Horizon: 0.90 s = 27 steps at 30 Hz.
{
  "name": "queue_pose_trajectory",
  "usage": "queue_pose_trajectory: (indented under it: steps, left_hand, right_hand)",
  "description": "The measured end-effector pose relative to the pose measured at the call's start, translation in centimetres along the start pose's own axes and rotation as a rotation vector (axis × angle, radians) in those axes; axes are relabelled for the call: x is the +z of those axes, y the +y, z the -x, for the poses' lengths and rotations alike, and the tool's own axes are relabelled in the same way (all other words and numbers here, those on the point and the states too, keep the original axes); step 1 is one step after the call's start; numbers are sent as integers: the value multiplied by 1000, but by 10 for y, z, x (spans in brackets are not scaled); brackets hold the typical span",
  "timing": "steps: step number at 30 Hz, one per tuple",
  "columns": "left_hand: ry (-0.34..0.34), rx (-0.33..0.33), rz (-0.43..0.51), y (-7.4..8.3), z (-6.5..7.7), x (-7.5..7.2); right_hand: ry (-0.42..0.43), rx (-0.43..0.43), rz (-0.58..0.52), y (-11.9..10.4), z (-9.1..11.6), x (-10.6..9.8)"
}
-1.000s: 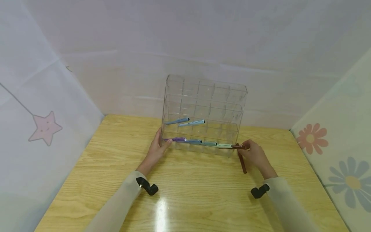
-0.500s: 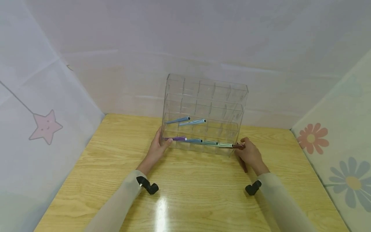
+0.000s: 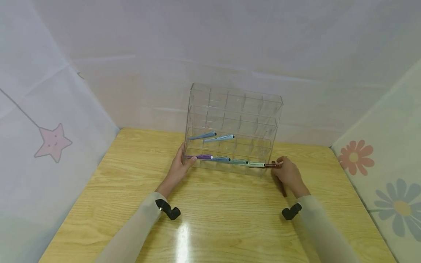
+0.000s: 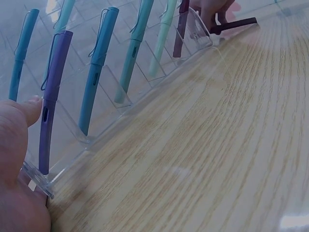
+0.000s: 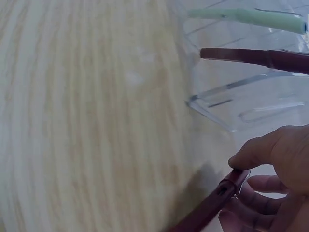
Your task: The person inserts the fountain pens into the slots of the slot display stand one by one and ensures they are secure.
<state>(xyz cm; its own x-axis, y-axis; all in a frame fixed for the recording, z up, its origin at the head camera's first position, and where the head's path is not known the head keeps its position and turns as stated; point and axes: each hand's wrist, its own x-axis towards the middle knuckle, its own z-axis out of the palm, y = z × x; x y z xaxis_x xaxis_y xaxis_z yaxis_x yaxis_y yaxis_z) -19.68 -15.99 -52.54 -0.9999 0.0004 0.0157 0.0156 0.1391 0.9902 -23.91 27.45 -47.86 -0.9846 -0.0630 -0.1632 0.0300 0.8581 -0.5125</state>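
A clear acrylic pen rack (image 3: pixel 231 122) with tiers of compartments leans back on the table. My left hand (image 3: pixel 177 168) holds its lower left corner, thumb in front beside a purple pen (image 4: pixel 54 96). Along the bottom tier lie the purple pen, a blue pen (image 4: pixel 100 60), a teal-green pen (image 4: pixel 133 53), a pale green pen (image 5: pixel 256 19) and a dark red pen (image 5: pixel 256 57). One tier up are two bluish pens, one darker (image 3: pixel 204 135) and one light (image 3: pixel 219 138). Just off the rack's lower right corner, my right hand (image 3: pixel 287 173) pinches a second dark red pen (image 5: pixel 205 208) near one end, the other end slanting down toward the table.
The wood-grain table (image 3: pixel 217 219) reaches back to a pale cloth wall (image 3: pixel 158 98) close behind the rack. Cloth walls with a star and flowers printed on them stand at both sides. Each wrist wears a small black camera mount.
The right hand shifts slightly left toward the rack, then back right, keeping the dark red pen. My left hand stays at the rack's corner, and the racked pens keep their places.
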Motion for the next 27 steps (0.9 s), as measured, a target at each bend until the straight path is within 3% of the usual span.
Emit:
queue_pose_trajectory:
  steps: [11,21,27]
  left_hand:
    - [6,0,-6,3,2,0]
    - [10,21,12,-2,0,0]
    - [-1,7,19,-1,0,0]
  right_hand:
    - [95,-86,-43,0,29,-56]
    - [143,-136,-46,-15,50,-94]
    - [241,-224,-50,-34,60,-109]
